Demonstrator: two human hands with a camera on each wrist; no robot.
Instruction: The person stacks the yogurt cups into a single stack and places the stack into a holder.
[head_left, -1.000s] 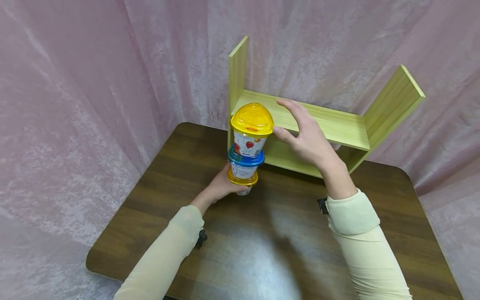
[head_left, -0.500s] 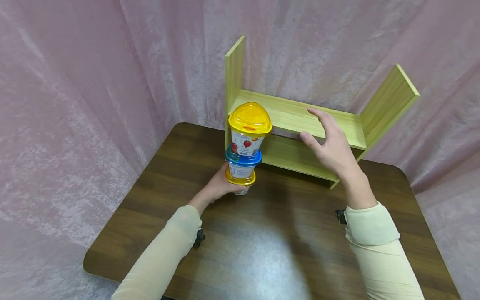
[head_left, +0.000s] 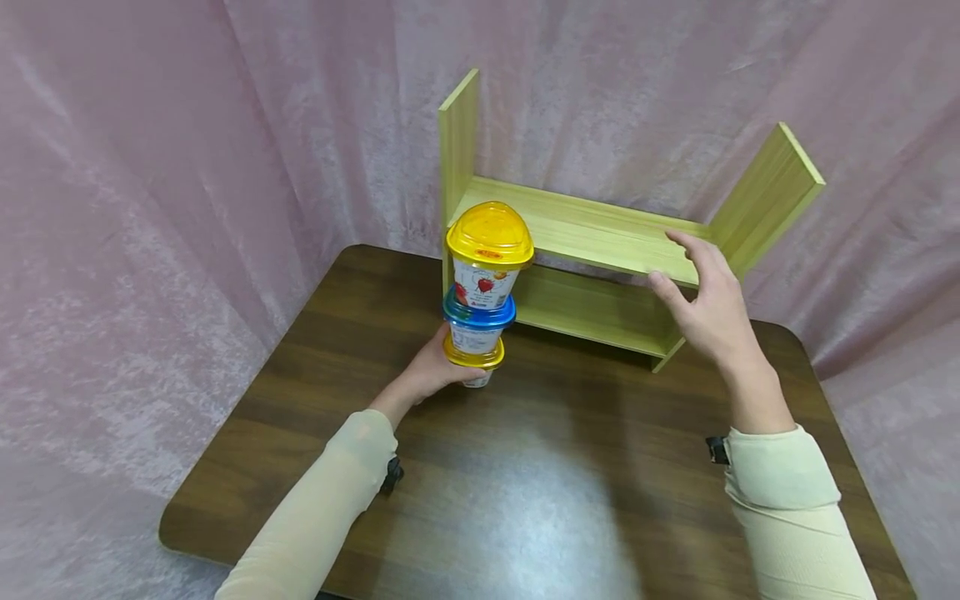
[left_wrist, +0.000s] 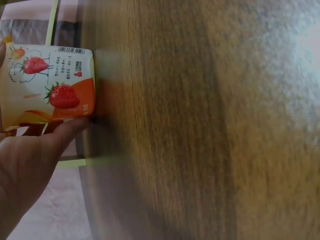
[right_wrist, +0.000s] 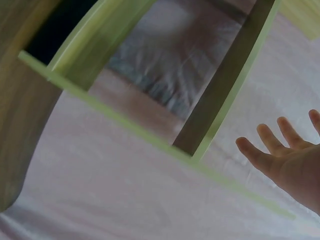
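Three lidded plastic cups stand stacked on the table near the shelf's left end. The top cup [head_left: 483, 286] has a domed yellow lid and a strawberry print. Beneath it, the middle cup [head_left: 476, 338] wears a blue lid. My left hand [head_left: 431, 367] grips the bottom cup [left_wrist: 52, 82], which has a yellow lid; its thumb lies across the front, while the other fingers are mostly hidden behind. Away to the right, my right hand [head_left: 716, 312] is in the air before the shelf's right end, fingers spread and holding nothing. The right wrist view shows its extended fingers [right_wrist: 272, 140].
A light-wood shelf [head_left: 600, 237] with two raised side panels stands behind the stack at the table's back. The brown wooden table [head_left: 525, 467] has rounded corners. Pink curtains [head_left: 315, 100] hang behind and beside it.
My right hand has moved away from the top cup, to the right and slightly nearer. The left hand keeps its grip on the bottom cup. The view has shifted slightly.
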